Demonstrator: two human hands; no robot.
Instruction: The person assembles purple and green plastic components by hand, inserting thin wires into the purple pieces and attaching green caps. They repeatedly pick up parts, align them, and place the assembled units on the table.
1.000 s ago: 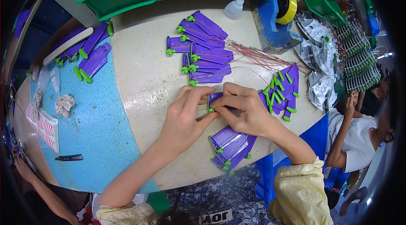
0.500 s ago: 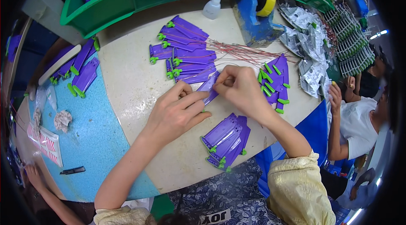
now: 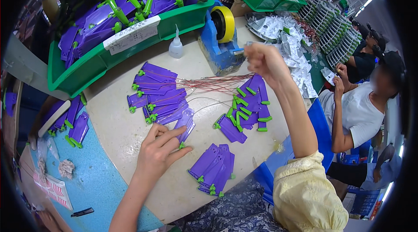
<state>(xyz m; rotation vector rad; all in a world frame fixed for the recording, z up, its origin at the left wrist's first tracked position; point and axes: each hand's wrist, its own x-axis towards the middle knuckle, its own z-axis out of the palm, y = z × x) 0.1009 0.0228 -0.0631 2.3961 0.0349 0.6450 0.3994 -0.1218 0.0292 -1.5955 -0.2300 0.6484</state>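
My left hand (image 3: 156, 152) rests on the table with its index finger and thumb on the near end of a purple plastic panel (image 3: 186, 121), close to its green end piece. A thin wire runs from that panel toward the right. My right hand (image 3: 266, 62) is raised beside the front edge of the blue tape dispenser (image 3: 222, 53), its fingers pinched together and slightly blurred. Whatever lies between those fingers is too small to make out. Several purple panels with red wires (image 3: 159, 86) overlap just beyond my left hand.
Small green parts (image 3: 241, 105) lie on purple panels at the right. More purple panels (image 3: 213, 166) are fanned near me. A white squeeze bottle (image 3: 176, 47) stands before a full green bin (image 3: 87, 77). Silvery parts (image 3: 300, 64) are heaped at far right, near another person (image 3: 355, 108).
My right hand has left the purple panel and moved up and right to the tape dispenser. My left hand stays at the panel. The head view has shifted, showing more of the green bin.
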